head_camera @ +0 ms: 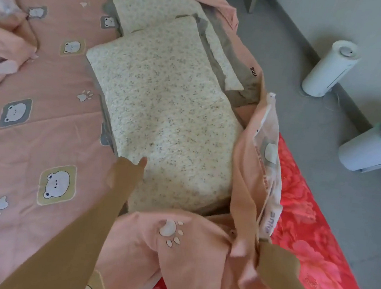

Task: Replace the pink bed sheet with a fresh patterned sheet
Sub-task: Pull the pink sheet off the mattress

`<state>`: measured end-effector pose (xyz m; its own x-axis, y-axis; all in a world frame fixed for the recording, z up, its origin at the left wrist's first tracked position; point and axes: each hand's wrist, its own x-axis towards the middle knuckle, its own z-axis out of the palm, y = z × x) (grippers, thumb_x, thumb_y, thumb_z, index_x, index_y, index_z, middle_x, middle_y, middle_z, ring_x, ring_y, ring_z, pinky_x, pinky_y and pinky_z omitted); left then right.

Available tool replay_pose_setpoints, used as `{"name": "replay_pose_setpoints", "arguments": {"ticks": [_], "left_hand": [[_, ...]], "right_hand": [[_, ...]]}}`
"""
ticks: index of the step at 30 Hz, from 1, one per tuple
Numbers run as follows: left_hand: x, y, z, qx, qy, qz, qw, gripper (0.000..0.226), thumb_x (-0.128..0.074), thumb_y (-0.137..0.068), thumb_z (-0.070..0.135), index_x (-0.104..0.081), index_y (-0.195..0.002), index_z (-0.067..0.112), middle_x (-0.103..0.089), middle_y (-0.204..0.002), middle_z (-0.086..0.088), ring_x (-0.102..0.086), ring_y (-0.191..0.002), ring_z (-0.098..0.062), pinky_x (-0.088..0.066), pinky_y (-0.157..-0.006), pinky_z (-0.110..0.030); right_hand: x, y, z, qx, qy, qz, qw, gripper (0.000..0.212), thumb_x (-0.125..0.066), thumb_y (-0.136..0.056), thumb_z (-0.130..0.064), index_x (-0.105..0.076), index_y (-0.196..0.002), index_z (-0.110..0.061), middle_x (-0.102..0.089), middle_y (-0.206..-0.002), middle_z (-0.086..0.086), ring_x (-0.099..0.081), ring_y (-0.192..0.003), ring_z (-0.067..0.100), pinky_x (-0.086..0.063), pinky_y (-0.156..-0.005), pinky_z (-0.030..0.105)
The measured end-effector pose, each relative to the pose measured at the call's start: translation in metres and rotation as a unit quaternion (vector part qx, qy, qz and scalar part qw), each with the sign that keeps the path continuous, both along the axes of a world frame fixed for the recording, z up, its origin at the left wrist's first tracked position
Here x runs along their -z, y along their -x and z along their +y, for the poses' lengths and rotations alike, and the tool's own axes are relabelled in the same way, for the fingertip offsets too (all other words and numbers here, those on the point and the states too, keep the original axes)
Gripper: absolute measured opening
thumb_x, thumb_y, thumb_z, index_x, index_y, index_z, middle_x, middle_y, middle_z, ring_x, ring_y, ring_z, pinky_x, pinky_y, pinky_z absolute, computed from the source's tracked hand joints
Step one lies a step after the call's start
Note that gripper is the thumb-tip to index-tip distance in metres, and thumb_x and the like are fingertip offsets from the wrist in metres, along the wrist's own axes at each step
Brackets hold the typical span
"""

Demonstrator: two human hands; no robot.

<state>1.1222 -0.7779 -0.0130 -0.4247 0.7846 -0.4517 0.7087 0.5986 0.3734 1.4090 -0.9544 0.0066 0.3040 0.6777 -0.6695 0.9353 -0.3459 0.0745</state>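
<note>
- Your right hand [274,260] clutches the pink sheet [193,260], bunched right of the pillow [164,119].
- Your left hand [127,173], fingers straight, touches that pillow; stripping likely needs it lifted off.

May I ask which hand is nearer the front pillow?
Left. The left hand touches the front pillow at its near-left edge; the right hand grips the pink sheet beyond its near-right corner.

The bed [315,236] is bare and red-flowered at its near right corner, where the pink sheet [52,81] is pulled back in folds. Elsewhere the sheet lies flat. On it, along the right side, the near pillow [165,110] overlaps the far pillow [155,7]. Bunched pink cloth [5,42], perhaps a quilt, sits at left. On the grey floor [285,49] stand a white cylinder [327,68] and a white unit [373,148].
</note>
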Motion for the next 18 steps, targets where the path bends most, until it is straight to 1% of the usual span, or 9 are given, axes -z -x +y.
{"name": "replay_pose_setpoints", "arguments": {"ticks": [2, 3, 5, 7, 9, 10, 12, 16, 18], "left_hand": [[0.012, 0.000, 0.010, -0.042, 0.044, -0.077, 0.995, 0.067, -0.058, -0.084, 0.056, -0.052, -0.104, -0.008, -0.048, -0.070, -0.007, -0.051, -0.064, -0.021, -0.041, -0.067, -0.030], [0.021, 0.000, 0.014, -0.063, 0.064, -0.122, 0.988, 0.073, -0.062, -0.080, 0.057, -0.053, -0.110, -0.008, -0.054, -0.078, -0.011, -0.057, -0.072, -0.025, -0.041, -0.066, -0.029], [0.033, 0.001, 0.016, -0.101, 0.061, -0.167, 0.979, 0.078, -0.068, -0.076, 0.055, -0.049, -0.121, -0.007, -0.058, -0.100, -0.014, -0.059, -0.103, -0.034, -0.043, -0.074, -0.031], [0.044, 0.001, 0.017, -0.137, 0.035, -0.163, 0.976, 0.077, -0.071, -0.076, 0.051, -0.048, -0.122, -0.006, -0.058, -0.113, -0.016, -0.055, -0.112, -0.037, -0.048, -0.089, -0.038], [0.049, 0.005, 0.019, -0.151, 0.004, -0.141, 0.978, 0.058, -0.072, -0.077, 0.046, -0.054, -0.104, -0.002, -0.061, -0.101, -0.016, -0.060, -0.097, -0.036, -0.051, -0.088, -0.046], [0.048, 0.008, 0.019, -0.158, -0.012, -0.146, 0.977, 0.045, -0.072, -0.078, 0.040, -0.054, -0.092, 0.001, -0.059, -0.087, -0.012, -0.060, -0.085, -0.033, -0.054, -0.081, -0.045], [0.031, 0.009, 0.018, -0.173, -0.045, -0.192, 0.965, 0.026, -0.071, -0.083, 0.025, -0.055, -0.087, 0.005, -0.054, -0.076, -0.006, -0.054, -0.069, -0.025, -0.050, -0.060, -0.031], [-0.031, 0.006, 0.023, -0.157, -0.140, -0.295, 0.932, 0.021, -0.069, -0.083, 0.009, -0.060, -0.101, 0.007, -0.057, -0.082, -0.004, -0.044, -0.051, -0.012, -0.037, -0.040, -0.014], [-0.070, 0.007, 0.028, -0.156, -0.171, -0.330, 0.915, 0.026, -0.072, -0.080, 0.006, -0.063, -0.104, 0.008, -0.064, -0.089, -0.004, -0.051, -0.051, -0.009, -0.043, -0.042, -0.014]], "right_hand": [[-0.010, -0.013, -0.001, 0.011, 0.034, -0.019, 0.999, 0.043, -0.035, -0.096, -0.039, -0.041, -0.136, -0.024, -0.047, -0.076, -0.010, -0.054, -0.079, 0.011, -0.034, -0.069, 0.025], [-0.011, -0.017, 0.006, -0.014, 0.012, -0.054, 0.998, 0.039, -0.045, -0.093, -0.037, -0.051, -0.129, -0.023, -0.049, -0.077, -0.008, -0.055, -0.079, 0.015, -0.035, -0.072, 0.028], [-0.011, -0.016, 0.026, -0.063, -0.172, -0.107, 0.977, 0.041, -0.073, -0.070, -0.026, -0.067, -0.109, -0.014, -0.062, -0.082, 0.003, -0.061, -0.076, 0.029, -0.042, -0.077, 0.040], [-0.010, 0.000, 0.057, -0.097, -0.365, -0.019, 0.926, 0.055, -0.083, -0.058, -0.022, -0.066, -0.107, -0.003, -0.066, -0.094, 0.015, -0.063, -0.083, 0.039, -0.044, -0.083, 0.047], [0.001, 0.021, 0.094, -0.133, -0.327, 0.093, 0.931, 0.074, -0.078, -0.072, -0.034, -0.049, -0.130, 0.001, -0.054, -0.128, 0.020, -0.052, -0.117, 0.040, -0.031, -0.103, 0.040], [0.011, 0.033, 0.110, -0.133, -0.262, 0.132, 0.947, 0.086, -0.069, -0.080, -0.044, -0.031, -0.143, -0.001, -0.036, -0.146, 0.020, -0.035, -0.134, 0.035, -0.022, -0.111, 0.035], [0.035, 0.044, 0.129, -0.097, -0.182, 0.173, 0.963, 0.098, -0.054, -0.085, -0.059, -0.004, -0.151, -0.006, -0.007, -0.158, 0.014, -0.008, -0.146, 0.025, -0.011, -0.117, 0.034], [0.040, 0.045, 0.155, 0.120, -0.212, 0.297, 0.923, 0.102, -0.054, -0.080, -0.068, -0.013, -0.150, -0.007, -0.022, -0.155, 0.007, -0.022, -0.142, 0.023, -0.024, -0.114, 0.037], [0.030, 0.046, 0.173, 0.135, -0.235, 0.274, 0.923, 0.106, -0.054, -0.073, -0.076, -0.019, -0.147, -0.008, -0.031, -0.150, 0.006, -0.031, -0.137, 0.025, -0.030, -0.110, 0.039]]}}
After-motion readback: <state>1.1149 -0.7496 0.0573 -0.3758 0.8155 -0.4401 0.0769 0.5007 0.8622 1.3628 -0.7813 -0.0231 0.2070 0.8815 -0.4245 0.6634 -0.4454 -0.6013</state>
